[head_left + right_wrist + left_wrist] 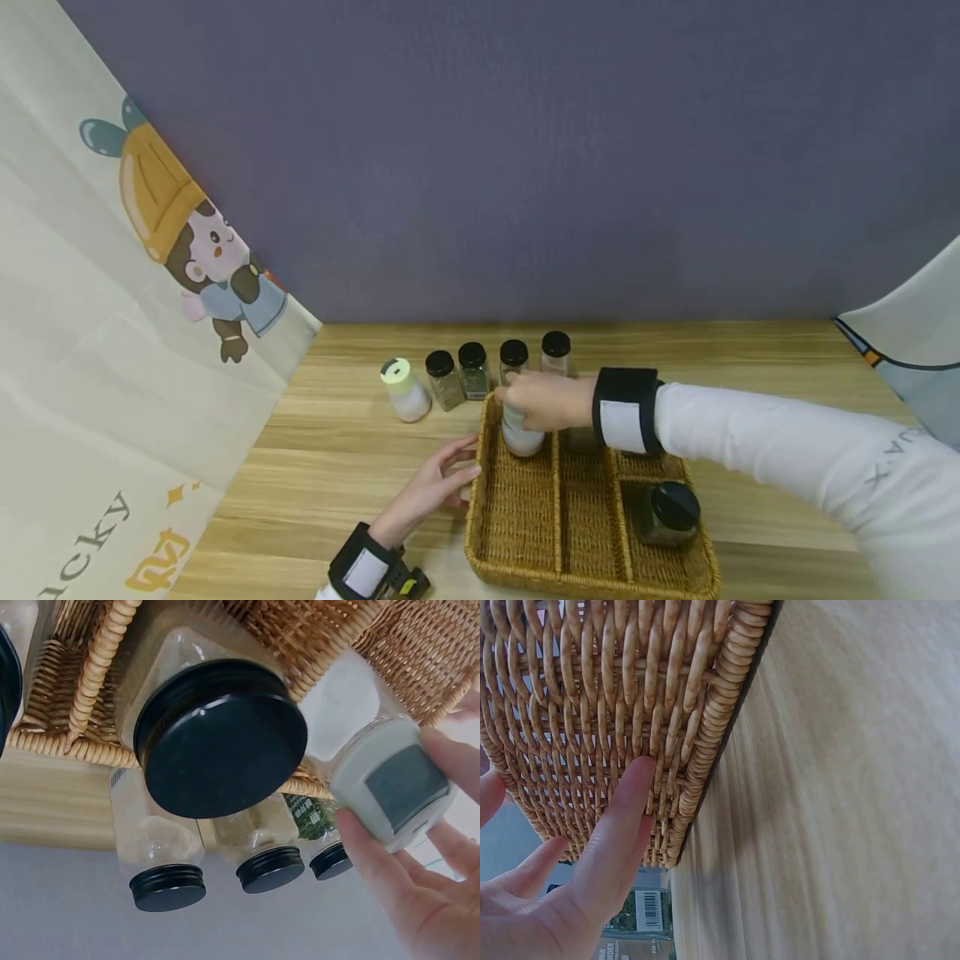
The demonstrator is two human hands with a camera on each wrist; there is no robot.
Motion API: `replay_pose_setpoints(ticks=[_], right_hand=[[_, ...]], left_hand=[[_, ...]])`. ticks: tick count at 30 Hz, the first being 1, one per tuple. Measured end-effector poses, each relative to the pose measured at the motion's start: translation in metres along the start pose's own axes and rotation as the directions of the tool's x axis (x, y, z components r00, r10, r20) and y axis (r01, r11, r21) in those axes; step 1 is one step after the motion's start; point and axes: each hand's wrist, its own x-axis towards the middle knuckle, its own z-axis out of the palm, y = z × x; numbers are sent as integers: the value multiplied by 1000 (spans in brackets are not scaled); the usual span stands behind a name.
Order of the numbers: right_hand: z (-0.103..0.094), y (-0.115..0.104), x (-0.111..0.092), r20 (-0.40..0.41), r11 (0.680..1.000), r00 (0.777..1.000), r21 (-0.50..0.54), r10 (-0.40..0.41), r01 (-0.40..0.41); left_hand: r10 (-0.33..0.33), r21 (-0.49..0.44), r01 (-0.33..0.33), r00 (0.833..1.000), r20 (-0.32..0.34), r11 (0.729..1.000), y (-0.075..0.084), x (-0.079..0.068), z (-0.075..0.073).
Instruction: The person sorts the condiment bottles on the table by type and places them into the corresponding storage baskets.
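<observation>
My right hand [546, 398] grips a clear shaker jar [522, 440] of white contents by its pale lid [394, 780], fingers and thumb around the lid. The jar is inside the left compartment of a wicker basket [517, 525], at its far end. Against the basket's left outer wall rests my left hand [435, 483]. In the left wrist view a fairly straight finger [619, 825] touches the weave, holding nothing. A black-lidded jar [225, 742] stands in the compartment beside the shaker, mostly hidden by my right wrist in the head view.
Behind the basket stand several black-lidded spice jars [473, 367]. Left of them is another shaker jar [407, 392] with a light green lid. A dark-lidded jar [667, 512] sits in the basket's front right compartment. A dark wall [555, 167] rises behind the table.
</observation>
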Motion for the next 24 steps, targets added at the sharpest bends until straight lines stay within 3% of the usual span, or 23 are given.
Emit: replay_pose_setpoints(ticks=[15, 24], right_hand=[[13, 3, 3, -3, 999, 1000, 47, -3, 3], [15, 3, 3, -15, 999, 1000, 54, 1, 0]], left_hand=[[0, -23, 1, 1000, 7, 1000, 0, 0, 0], [-18, 23, 17, 1000, 8, 1000, 1, 0, -2]])
